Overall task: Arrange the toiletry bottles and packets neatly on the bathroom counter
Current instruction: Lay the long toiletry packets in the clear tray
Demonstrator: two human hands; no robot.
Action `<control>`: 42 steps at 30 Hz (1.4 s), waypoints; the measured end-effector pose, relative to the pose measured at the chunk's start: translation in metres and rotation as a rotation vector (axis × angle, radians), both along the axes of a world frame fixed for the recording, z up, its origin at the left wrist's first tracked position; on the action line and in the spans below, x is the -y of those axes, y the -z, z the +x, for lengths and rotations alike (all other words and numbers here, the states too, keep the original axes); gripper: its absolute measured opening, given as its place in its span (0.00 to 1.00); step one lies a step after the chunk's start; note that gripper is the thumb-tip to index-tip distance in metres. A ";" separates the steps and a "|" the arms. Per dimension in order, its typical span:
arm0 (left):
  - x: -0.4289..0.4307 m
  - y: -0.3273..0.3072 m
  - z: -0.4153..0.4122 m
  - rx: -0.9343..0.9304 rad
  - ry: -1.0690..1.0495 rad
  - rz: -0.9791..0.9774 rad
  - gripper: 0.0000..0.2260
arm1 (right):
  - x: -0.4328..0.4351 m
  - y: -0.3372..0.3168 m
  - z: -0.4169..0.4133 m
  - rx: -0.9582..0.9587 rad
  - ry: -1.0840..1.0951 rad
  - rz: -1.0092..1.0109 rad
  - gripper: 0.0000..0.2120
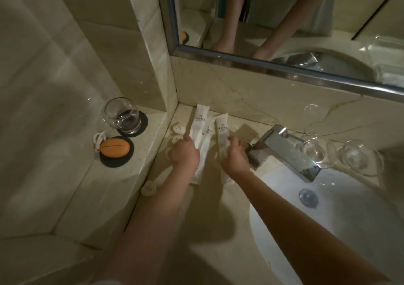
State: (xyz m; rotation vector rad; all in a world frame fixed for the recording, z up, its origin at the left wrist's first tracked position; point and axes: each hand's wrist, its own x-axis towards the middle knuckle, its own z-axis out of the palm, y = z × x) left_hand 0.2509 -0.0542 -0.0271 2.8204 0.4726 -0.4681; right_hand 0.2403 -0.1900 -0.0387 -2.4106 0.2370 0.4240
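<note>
1. Both bare forearms reach forward from the lower edge of the view, side by side but apart.
2. The left hand (pixel 184 154) lies palm down, its fingers curled onto the left packet (pixel 197 125).
3. The right hand (pixel 236 161) lies palm down, with thumb and fingers pinching the right packet (pixel 222 129).

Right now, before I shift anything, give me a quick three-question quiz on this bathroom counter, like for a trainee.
1. True or false: the orange soap lies in the sink.
2. What does each of the left hand and the right hand hold? A) a white packet B) a wine glass C) the faucet
3. Fill in: the tumbler stands on a black ____.
Key: 1 false, it sits on the raised ledge. 2 A: the left packet and the right packet. 3 coaster.
</note>
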 end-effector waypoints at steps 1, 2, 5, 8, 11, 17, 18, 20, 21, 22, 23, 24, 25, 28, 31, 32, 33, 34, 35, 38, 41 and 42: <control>0.000 -0.002 0.001 -0.004 -0.022 -0.022 0.17 | -0.001 -0.002 0.001 -0.053 0.065 0.034 0.31; 0.000 -0.002 0.001 -0.005 -0.042 -0.056 0.15 | -0.001 -0.004 0.002 -0.101 0.123 0.062 0.33; -0.001 -0.005 -0.001 0.003 -0.084 -0.219 0.13 | 0.002 -0.012 0.006 -0.193 0.266 0.139 0.33; 0.000 -0.011 -0.006 0.006 -0.129 -0.385 0.13 | 0.008 -0.021 0.005 -0.257 0.311 0.194 0.20; 0.005 -0.023 -0.016 0.080 -0.167 -0.484 0.09 | 0.014 -0.028 -0.002 -0.224 0.273 0.171 0.15; 0.018 -0.047 -0.056 0.236 -0.202 -0.565 0.12 | 0.029 -0.054 -0.045 -0.056 0.206 0.325 0.14; 0.020 -0.049 -0.064 0.247 -0.196 -0.594 0.11 | 0.034 -0.058 -0.056 -0.049 0.202 0.332 0.14; 0.025 -0.050 -0.081 0.279 -0.173 -0.658 0.07 | 0.044 -0.064 -0.076 -0.038 0.192 0.345 0.14; 0.028 -0.051 -0.091 0.292 -0.167 -0.683 0.05 | 0.051 -0.066 -0.087 -0.028 0.186 0.358 0.14; 0.032 -0.052 -0.101 0.302 -0.169 -0.704 0.04 | 0.057 -0.068 -0.098 -0.016 0.179 0.368 0.14; 0.036 -0.054 -0.111 0.312 -0.168 -0.726 0.04 | 0.064 -0.070 -0.108 0.003 0.171 0.375 0.12; 0.041 -0.056 -0.120 0.316 -0.167 -0.749 0.04 | 0.071 -0.070 -0.119 0.026 0.165 0.379 0.10; 0.048 -0.059 -0.130 0.318 -0.162 -0.769 0.05 | 0.079 -0.070 -0.129 0.046 0.164 0.379 0.09; 0.069 -0.060 -0.153 0.308 -0.137 -0.795 0.05 | 0.103 -0.071 -0.157 0.071 0.197 0.378 0.09; 0.095 -0.062 -0.172 0.285 -0.100 -0.839 0.07 | 0.130 -0.071 -0.184 0.115 0.263 0.400 0.18; 0.104 -0.063 -0.178 0.277 -0.083 -0.851 0.08 | 0.140 -0.070 -0.193 0.139 0.287 0.411 0.19; 0.114 -0.064 -0.184 0.268 -0.061 -0.864 0.08 | 0.150 -0.071 -0.203 0.159 0.318 0.430 0.19; 0.124 -0.065 -0.189 0.259 -0.041 -0.882 0.07 | 0.160 -0.070 -0.212 0.177 0.352 0.453 0.17; 0.135 -0.065 -0.194 0.253 -0.023 -0.903 0.06 | 0.170 -0.070 -0.221 0.193 0.383 0.463 0.15; 0.170 -0.064 -0.209 0.223 0.014 -0.927 0.06 | 0.203 -0.068 -0.245 0.247 0.452 0.474 0.13; 0.206 -0.061 -0.223 0.190 0.081 -0.937 0.05 | 0.237 -0.061 -0.266 0.253 0.524 0.451 0.13; 0.216 -0.059 -0.226 0.189 0.102 -0.928 0.04 | 0.247 -0.059 -0.270 0.250 0.546 0.446 0.12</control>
